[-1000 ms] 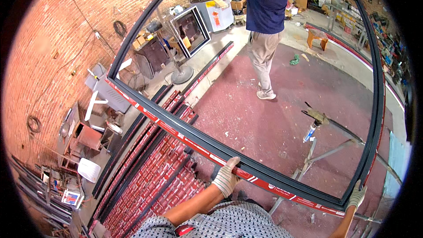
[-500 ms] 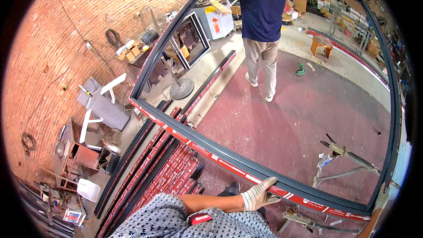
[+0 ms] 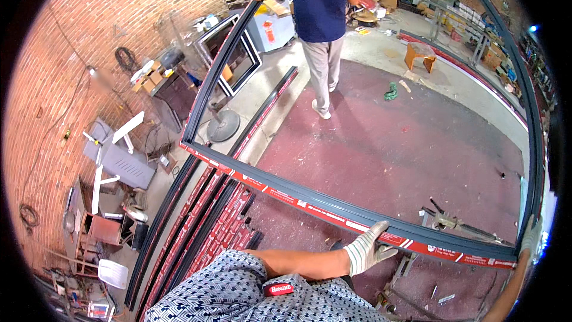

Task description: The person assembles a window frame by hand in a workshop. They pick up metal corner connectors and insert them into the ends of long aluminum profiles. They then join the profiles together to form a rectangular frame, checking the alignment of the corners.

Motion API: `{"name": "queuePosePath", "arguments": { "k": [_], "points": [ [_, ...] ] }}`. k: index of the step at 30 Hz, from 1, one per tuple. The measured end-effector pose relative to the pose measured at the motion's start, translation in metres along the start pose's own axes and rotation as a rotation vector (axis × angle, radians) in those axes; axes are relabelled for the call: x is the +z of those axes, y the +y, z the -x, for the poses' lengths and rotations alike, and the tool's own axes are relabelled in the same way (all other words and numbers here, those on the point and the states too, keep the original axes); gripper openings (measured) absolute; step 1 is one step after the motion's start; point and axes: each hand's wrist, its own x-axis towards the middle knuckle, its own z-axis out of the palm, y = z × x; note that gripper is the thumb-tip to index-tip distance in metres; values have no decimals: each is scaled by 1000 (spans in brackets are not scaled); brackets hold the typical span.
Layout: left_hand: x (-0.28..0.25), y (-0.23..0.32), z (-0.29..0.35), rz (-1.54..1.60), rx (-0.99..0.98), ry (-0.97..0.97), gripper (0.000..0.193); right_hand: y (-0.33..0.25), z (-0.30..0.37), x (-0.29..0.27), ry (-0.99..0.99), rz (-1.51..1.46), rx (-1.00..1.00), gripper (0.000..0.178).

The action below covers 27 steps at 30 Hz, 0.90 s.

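A large dark grey window frame (image 3: 298, 193) with red film along its outer edge spans most of the view, tilted away from me. My left hand (image 3: 368, 249), in a striped white work glove, grips its near rail from below, with the thumb over the top. At the near right corner my right hand (image 3: 528, 237), also gloved, is wrapped around the side rail; part of it lies in the dark rim. Across from me a co-worker (image 3: 319, 3) in a navy shirt, back turned, has a hand on the far left part of the frame.
Bundles of red-wrapped profiles (image 3: 214, 226) lie on the floor at left. A metal trestle (image 3: 459, 220) stands at right below the frame. Farther off are a fan base (image 3: 223, 125), a small wooden stool (image 3: 420, 56) and a green scrap (image 3: 390, 90). A brick wall (image 3: 77, 83) runs along the left.
The co-worker has stepped to the left in view, legs in a new stride. The frame's near right corner sits higher. My hands keep their hold while the floor shifts beneath.
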Motion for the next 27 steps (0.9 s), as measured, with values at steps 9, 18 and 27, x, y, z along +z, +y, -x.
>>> {"name": "queuePosePath", "arguments": {
  "k": [9,18,27],
  "points": [
    [73,103,-110,-61,52,55,43,-172,-86,34,-276,138,-23,75],
    [138,209,-222,-67,34,92,42,-420,-76,74,-214,-396,-503,51],
    [188,308,-348,-4,5,55,37,-636,-128,76,-527,-357,-836,56]
  ]
}}
